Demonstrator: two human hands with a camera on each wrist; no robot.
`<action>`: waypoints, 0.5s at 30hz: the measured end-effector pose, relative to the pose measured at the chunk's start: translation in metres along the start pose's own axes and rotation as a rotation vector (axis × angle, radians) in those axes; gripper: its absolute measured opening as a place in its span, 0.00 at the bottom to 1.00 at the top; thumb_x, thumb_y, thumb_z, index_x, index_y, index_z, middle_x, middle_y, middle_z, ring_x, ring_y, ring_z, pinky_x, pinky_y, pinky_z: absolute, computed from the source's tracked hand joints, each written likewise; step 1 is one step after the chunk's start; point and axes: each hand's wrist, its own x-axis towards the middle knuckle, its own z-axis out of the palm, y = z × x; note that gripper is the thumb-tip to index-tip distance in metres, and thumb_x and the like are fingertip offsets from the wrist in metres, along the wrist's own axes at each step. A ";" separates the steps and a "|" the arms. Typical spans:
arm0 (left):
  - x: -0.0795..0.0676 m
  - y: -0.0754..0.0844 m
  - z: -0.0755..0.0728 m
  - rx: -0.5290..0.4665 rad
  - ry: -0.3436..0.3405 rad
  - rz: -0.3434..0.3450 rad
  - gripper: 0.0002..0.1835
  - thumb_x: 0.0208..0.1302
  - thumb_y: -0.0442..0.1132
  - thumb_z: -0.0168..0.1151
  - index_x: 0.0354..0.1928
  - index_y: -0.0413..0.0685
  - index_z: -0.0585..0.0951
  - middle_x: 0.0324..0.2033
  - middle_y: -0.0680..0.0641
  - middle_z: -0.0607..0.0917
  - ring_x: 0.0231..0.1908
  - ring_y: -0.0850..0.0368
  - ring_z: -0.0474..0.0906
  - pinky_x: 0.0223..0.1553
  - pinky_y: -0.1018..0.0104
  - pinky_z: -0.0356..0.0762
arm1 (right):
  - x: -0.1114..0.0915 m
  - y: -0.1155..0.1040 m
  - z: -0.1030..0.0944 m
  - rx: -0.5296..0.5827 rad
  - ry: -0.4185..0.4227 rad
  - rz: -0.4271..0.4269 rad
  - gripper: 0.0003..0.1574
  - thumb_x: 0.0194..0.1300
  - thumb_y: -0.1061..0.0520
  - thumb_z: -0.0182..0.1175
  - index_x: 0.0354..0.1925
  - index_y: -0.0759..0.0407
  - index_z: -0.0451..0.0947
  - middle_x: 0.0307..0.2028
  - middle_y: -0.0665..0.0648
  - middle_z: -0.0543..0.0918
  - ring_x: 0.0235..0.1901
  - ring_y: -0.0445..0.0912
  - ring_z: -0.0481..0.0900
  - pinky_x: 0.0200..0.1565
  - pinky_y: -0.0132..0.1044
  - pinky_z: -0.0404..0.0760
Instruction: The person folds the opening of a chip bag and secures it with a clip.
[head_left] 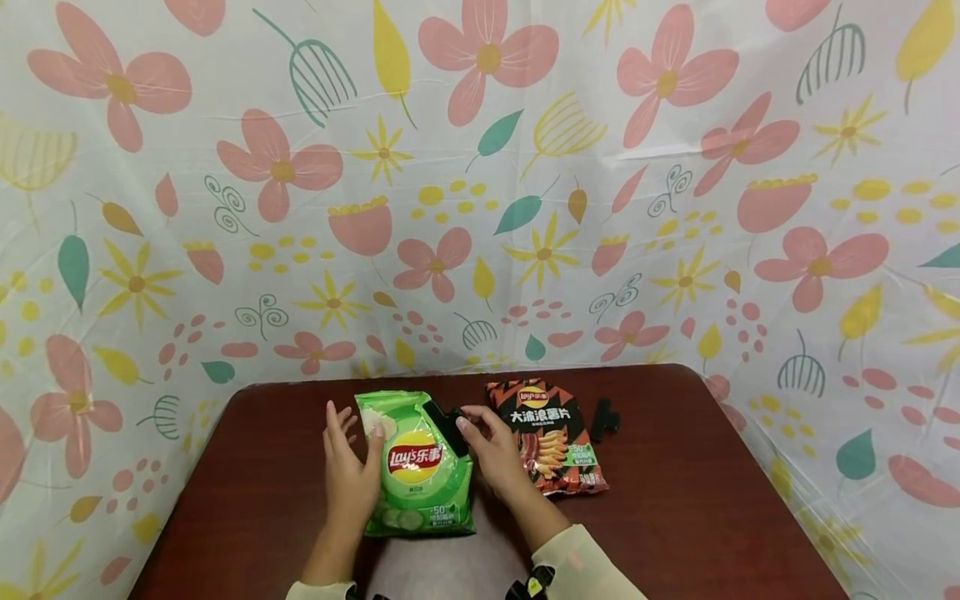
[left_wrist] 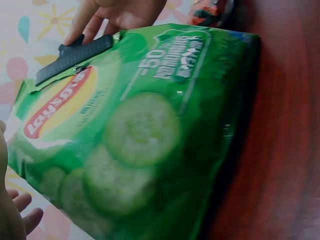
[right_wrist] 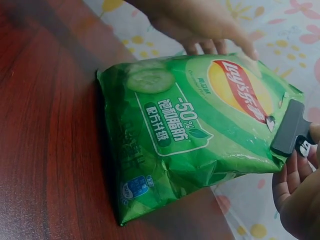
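Observation:
A green Lay's chip bag (head_left: 416, 493) with cucumber slices printed on it stands on the dark red table. A black bag clip (head_left: 447, 429) sits across its upper right corner. My right hand (head_left: 497, 457) pinches the clip's handle between thumb and fingers, plain in the right wrist view, where the clip (right_wrist: 289, 128) bites the bag's edge. At the bag's left side is my left hand (head_left: 350, 475), its fingers extended and spread, the thumb beside the front of the bag. The right hand (left_wrist: 120, 12) shows behind the clip in the left wrist view.
Right of the green bag lies a red and black Lay's chip bag (head_left: 555, 437). Another black clip (head_left: 603, 420) rests on the table (head_left: 675, 517) beyond it. A flower-print curtain (head_left: 480, 275) hangs behind the table and along its sides.

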 end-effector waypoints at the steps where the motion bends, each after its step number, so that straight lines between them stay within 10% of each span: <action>1: -0.002 -0.002 0.001 -0.005 -0.017 -0.022 0.47 0.73 0.51 0.60 0.82 0.63 0.40 0.72 0.40 0.65 0.69 0.44 0.67 0.66 0.45 0.68 | 0.000 0.000 0.000 -0.001 0.001 0.001 0.17 0.75 0.57 0.58 0.58 0.63 0.79 0.39 0.59 0.78 0.28 0.42 0.72 0.33 0.32 0.74; 15: -0.018 -0.017 0.007 0.030 -0.186 -0.153 0.34 0.80 0.56 0.45 0.80 0.50 0.55 0.70 0.36 0.70 0.68 0.38 0.68 0.67 0.34 0.64 | 0.000 0.001 -0.001 0.007 0.006 0.008 0.18 0.76 0.58 0.57 0.59 0.64 0.78 0.43 0.62 0.78 0.31 0.42 0.72 0.36 0.32 0.75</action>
